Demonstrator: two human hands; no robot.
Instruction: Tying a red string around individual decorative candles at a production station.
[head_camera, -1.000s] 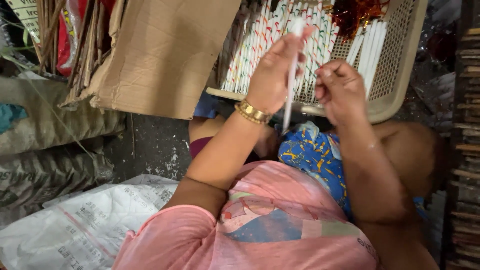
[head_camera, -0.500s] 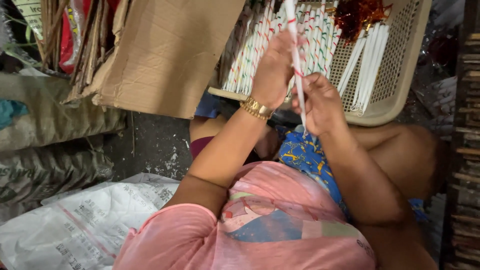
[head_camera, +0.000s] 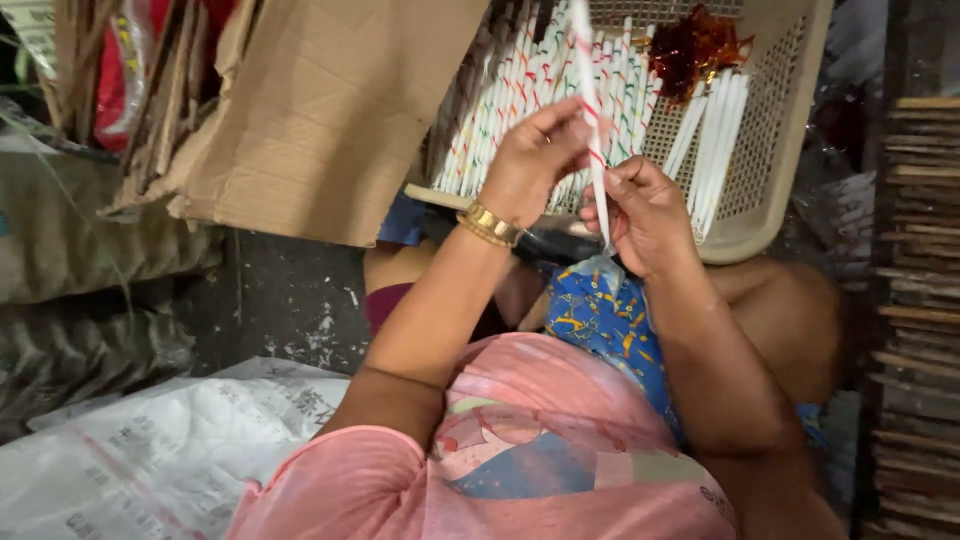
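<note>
Gripping the white stick (head_camera: 592, 120), seemingly steeper now, both hands (head_camera: 640, 215) meet.

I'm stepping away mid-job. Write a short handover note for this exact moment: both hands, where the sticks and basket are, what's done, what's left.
Left hand: shut on the upper part of one long white stick, held nearly upright.
Right hand: fingers pinched on the same stick's lower end, just above the lap.
Basket: beige, perforated, beyond the hands, holding many white sticks with coloured spiral stripes, some plain white ones, and a clump of red shiny material.
Cardboard box: left of the basket.
Done: striped sticks already lie in the basket.
Left: the stick in hand shows red marks only near the middle; plain ones lie waiting in the basket.
</note>
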